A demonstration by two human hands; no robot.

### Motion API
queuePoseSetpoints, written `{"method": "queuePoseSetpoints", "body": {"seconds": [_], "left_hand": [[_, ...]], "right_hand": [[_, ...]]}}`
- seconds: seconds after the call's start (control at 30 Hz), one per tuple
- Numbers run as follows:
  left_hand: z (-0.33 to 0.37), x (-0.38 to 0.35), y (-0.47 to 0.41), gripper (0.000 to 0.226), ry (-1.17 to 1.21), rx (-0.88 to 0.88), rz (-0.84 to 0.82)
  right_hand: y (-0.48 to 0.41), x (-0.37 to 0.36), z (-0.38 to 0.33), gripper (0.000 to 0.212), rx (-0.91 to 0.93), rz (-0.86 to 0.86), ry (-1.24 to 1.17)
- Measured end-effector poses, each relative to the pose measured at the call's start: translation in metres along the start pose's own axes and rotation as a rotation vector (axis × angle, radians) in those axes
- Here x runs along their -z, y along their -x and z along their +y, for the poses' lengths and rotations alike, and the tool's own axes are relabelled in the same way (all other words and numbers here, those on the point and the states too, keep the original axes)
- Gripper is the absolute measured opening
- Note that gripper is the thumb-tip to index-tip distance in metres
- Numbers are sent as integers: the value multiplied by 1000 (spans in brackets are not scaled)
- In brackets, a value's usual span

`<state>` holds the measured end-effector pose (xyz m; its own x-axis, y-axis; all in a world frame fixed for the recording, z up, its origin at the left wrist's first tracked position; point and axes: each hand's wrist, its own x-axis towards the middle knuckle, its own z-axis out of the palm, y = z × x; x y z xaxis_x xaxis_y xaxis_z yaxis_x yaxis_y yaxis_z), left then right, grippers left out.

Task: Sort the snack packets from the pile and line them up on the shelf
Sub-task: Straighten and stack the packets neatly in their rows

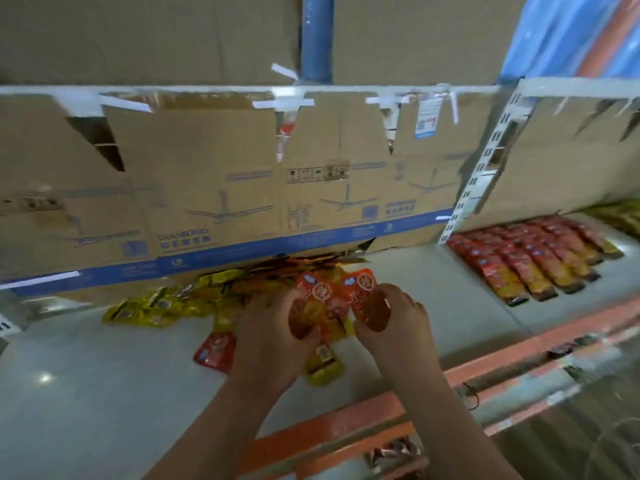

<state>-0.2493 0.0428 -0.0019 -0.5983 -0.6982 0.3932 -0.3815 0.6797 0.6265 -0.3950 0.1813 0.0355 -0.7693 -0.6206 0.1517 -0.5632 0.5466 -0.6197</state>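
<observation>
Both hands work mid-shelf, at the near edge of the pile. The left hand grasps a red packet, thumb across its lower half. The right hand grasps a second red packet just beside the first, both printed faces up.

The pile, yellow and red mixed, lies at 10 o'clock from the hands, against the cardboard backing. A loose red packet sits at 8 o'clock of the left hand. A yellow packet lies partly under the wrists. The finished rows of red packets lie at 2 o'clock, well apart, on the white shelf.

Step in hand, by my reading: gathering reds before the carry to the rows.

To do it well:
- Square the two packets, logos the same way up.
- Stack them into one hand and leave the yellows behind.
- Set them at the near end of the rows, overlapped like their neighbours.
- The film looks slick, so pinch the body, not a corner.
</observation>
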Motion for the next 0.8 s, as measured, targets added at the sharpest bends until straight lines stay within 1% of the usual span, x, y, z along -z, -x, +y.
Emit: {"method": "queuePoseSetpoints", "body": {"seconds": [0.17,0.3,0.37,0.43,0.5,0.57,0.67,0.8], "left_hand": [[94,-75,-8,36,15,-57,4],[166,-141,-12,32,59,-126,-53],[200,-175,-14,31,89,-143,-65],[233,-205,-15,31,121,-148,-71],[264,-232,-17,27,155,-174,-80],[291,-256,-20,27,170,-191,-96],[321,-289,-24,34,202,-184,-131],[351,-322,-39,38,213,-196,-171]], "right_hand": [[-9,78,97,55,-79,59,-48],[-16,140,176,55,-89,129,-93],[-21,170,212,49,-82,156,-123],[-26,200,247,38,-90,186,-174],[-30,224,279,33,-92,219,-187],[-35,243,307,36,-98,240,-170],[-44,266,342,46,-112,279,-173],[-64,286,382,44,-131,300,-172]]}}
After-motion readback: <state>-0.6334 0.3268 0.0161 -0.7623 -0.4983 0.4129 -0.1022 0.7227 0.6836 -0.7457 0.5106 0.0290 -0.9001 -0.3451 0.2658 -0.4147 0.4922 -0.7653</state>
